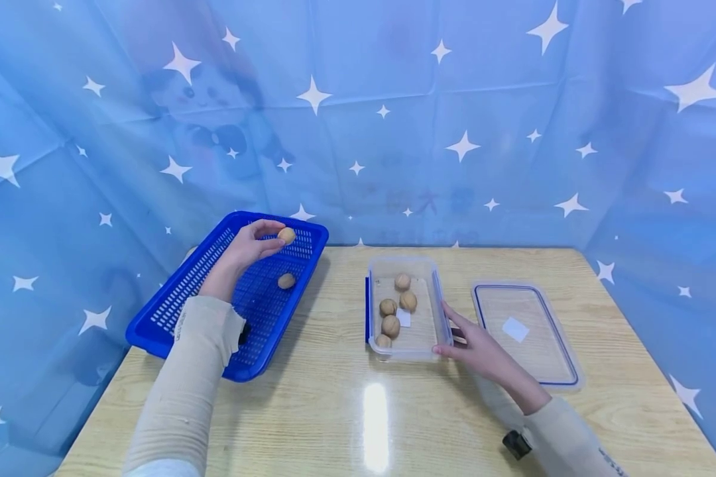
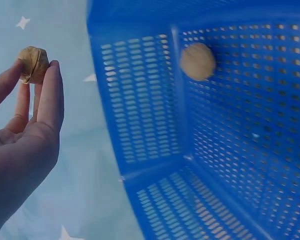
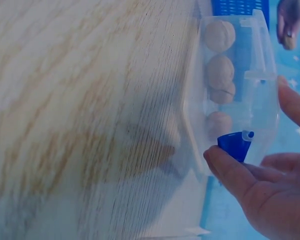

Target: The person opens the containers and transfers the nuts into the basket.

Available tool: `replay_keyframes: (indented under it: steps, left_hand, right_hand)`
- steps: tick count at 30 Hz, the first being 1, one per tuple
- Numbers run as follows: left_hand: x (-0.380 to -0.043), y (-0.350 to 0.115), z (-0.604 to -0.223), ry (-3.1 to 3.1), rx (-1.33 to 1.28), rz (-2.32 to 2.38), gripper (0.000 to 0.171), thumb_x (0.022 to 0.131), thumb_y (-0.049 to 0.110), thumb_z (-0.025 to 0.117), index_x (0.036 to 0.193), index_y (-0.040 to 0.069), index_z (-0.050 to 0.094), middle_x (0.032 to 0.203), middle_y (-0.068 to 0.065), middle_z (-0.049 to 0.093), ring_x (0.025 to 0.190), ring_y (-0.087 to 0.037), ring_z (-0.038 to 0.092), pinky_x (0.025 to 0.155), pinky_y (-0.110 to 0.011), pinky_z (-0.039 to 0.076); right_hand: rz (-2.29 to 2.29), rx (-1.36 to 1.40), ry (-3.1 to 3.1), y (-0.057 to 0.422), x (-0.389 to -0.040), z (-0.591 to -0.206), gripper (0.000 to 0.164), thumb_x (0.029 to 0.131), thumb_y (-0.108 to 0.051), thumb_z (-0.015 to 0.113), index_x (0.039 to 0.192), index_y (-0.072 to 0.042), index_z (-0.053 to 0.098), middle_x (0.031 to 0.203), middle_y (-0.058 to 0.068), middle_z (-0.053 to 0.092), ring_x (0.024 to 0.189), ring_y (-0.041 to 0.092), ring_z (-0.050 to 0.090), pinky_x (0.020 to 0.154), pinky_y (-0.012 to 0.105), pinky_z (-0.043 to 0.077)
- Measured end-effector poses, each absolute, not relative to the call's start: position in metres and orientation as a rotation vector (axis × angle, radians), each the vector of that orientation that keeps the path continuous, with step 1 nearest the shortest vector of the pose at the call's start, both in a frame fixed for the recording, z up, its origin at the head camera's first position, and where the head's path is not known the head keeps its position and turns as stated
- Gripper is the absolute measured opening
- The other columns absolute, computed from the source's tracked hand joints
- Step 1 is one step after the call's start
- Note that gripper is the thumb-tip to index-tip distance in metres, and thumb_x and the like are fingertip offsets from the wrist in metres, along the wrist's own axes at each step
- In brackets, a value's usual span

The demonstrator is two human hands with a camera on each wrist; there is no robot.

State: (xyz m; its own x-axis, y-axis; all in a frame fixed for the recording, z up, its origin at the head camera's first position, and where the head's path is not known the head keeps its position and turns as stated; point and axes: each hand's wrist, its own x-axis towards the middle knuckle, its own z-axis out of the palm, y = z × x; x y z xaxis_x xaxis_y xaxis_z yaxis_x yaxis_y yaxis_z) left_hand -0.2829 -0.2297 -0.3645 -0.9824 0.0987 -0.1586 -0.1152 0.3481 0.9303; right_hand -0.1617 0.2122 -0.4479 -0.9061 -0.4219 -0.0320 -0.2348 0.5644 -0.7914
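Note:
My left hand (image 1: pixel 252 246) pinches a walnut (image 1: pixel 286 235) between thumb and fingertips, over the far part of a blue plastic basket (image 1: pixel 272 344). In the left wrist view the held walnut (image 2: pixel 34 64) shows its seam. Another walnut (image 1: pixel 286 281) lies inside the basket near its right wall. My right hand (image 1: pixel 477 344) grips the near right corner of a clear plastic container (image 1: pixel 420 354), thumb at the front and fingers along the side. Several walnuts (image 1: pixel 390 325) sit in that container, mostly toward its left. A blue clip (image 3: pixel 235 145) hangs by my right fingers.
A clear lid (image 1: pixel 549 344) with a blue seal lies on the wooden table (image 1: pixel 310 411), right of the container. White paper squares show on the lid and in the container. Behind the table hangs a blue curtain (image 1: pixel 358 132) with white stars.

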Motion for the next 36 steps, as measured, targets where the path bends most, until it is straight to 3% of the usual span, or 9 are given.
replay_keyframes:
  steps: [15,21,29,36]
  left_hand:
    - [-0.283,-0.254,-0.409,2.495,-0.192,1.527,0.040,0.103,0.012,0.052,0.143,0.007,0.050,0.153,-0.018,0.044,0.137,-0.036,0.047,0.117,-0.049,0.040]
    - [-0.283,-0.261,-0.429,2.488,-0.213,1.486,0.040,0.103,0.009,0.051,0.142,0.003,0.051,0.151,-0.021,0.045,0.136,-0.037,0.047,0.116,-0.049,0.041]
    - [-0.283,-0.254,-0.440,2.535,-0.192,1.391,0.039,0.102,0.001,0.047,0.140,0.000,0.052,0.146,-0.024,0.049,0.132,-0.038,0.049,0.112,-0.049,0.045]
    - [-0.285,-0.251,-0.443,2.565,-0.198,1.305,0.036,0.101,0.004,0.051,0.137,0.003,0.056,0.143,-0.023,0.053,0.126,-0.036,0.054,0.108,-0.047,0.048]
  right_hand:
    - [-1.277,-0.527,2.543,0.211,-0.163,-0.449,0.087,0.096,-0.021,0.067,0.158,0.002,0.012,0.161,0.033,0.014,0.138,0.054,0.038,0.107,0.054,0.046]
    - [-1.278,-0.534,2.531,0.209,-0.164,-0.448,0.086,0.096,-0.019,0.067,0.158,0.001,0.011,0.161,0.033,0.013,0.137,0.055,0.038,0.107,0.055,0.046]
    - [-1.278,-0.527,2.524,0.209,-0.163,-0.447,0.087,0.096,-0.021,0.068,0.159,0.001,0.011,0.160,0.034,0.015,0.136,0.055,0.040,0.105,0.053,0.048]
    - [-1.260,-0.510,2.542,0.211,-0.163,-0.449,0.087,0.096,-0.022,0.067,0.159,0.000,0.011,0.161,0.033,0.013,0.137,0.055,0.037,0.106,0.056,0.046]
